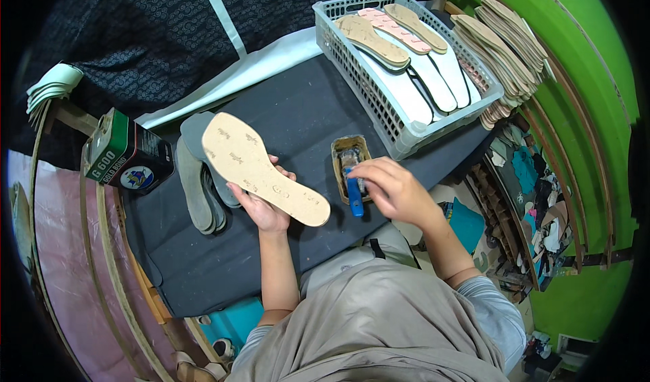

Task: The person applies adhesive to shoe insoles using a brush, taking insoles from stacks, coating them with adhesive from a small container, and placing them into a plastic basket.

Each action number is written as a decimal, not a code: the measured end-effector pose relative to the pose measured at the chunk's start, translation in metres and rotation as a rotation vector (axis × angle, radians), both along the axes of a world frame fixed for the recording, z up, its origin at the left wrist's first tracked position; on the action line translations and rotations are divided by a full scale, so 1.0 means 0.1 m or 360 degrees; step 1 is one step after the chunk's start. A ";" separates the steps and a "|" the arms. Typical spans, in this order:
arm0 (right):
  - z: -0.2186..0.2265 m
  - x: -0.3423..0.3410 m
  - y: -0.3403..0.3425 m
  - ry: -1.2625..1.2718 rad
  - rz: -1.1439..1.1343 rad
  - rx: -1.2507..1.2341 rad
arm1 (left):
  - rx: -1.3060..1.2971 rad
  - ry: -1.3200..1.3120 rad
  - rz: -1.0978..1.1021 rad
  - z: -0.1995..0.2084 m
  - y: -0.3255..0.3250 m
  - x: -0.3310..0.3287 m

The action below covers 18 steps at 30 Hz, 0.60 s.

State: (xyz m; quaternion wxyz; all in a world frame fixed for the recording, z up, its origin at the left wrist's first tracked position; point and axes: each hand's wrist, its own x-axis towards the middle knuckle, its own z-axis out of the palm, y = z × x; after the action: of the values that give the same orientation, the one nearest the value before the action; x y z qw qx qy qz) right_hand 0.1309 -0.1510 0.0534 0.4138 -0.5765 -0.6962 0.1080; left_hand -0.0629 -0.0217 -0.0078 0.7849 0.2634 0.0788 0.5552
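Observation:
My left hand [265, 211] is closed around the edge of a tan shoe insole [261, 169], which it holds tilted above the table with the printed face up. My right hand [401, 191] pinches the blue handle of a brush [356, 203]. The brush leans in a small rectangular tub [336, 153] crusted with brown residue; its working end is low in the tub and hard to make out. Grey insoles [195, 196] lie in overlapping piles left of my left hand, partly covered by the tan insole.
A dark cloth-covered table [277, 104] carries a green and black metal can [135, 153] at left. At the far right stands a pale plastic crate [369, 101] of white and tan insoles. Beyond it, stacked tan insoles [497, 60] rest on a rack. Scraps [535, 213] lie below.

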 end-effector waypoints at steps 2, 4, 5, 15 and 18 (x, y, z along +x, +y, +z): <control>0.08 -0.09 0.00 0.0081 0.0095 0.0005 | 0.0046 0.0035 0.0044 0.12 -0.10 0.09; 0.18 -0.20 0.03 0.0022 0.0173 -0.0001 | 0.0284 0.0052 0.0014 0.15 -0.17 0.14; 0.21 -0.24 0.05 -0.0027 0.0207 -0.0025 | 0.0288 0.0050 0.0015 0.19 -0.21 0.20; 0.41 0.41 0.14 -0.0122 -0.0283 0.0231 | 0.0691 0.0557 0.0225 0.36 -0.27 0.58; 0.46 0.83 0.21 -0.0232 -0.0707 0.0326 | 0.0491 0.0460 0.0243 0.27 -0.33 0.59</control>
State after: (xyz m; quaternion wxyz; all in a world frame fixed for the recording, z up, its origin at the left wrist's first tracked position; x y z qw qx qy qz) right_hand 0.2142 -0.1298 0.0990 0.4324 -0.6767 -0.5877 -0.0985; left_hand -0.0036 -0.0549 0.0190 0.6715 0.4504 0.1244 0.5750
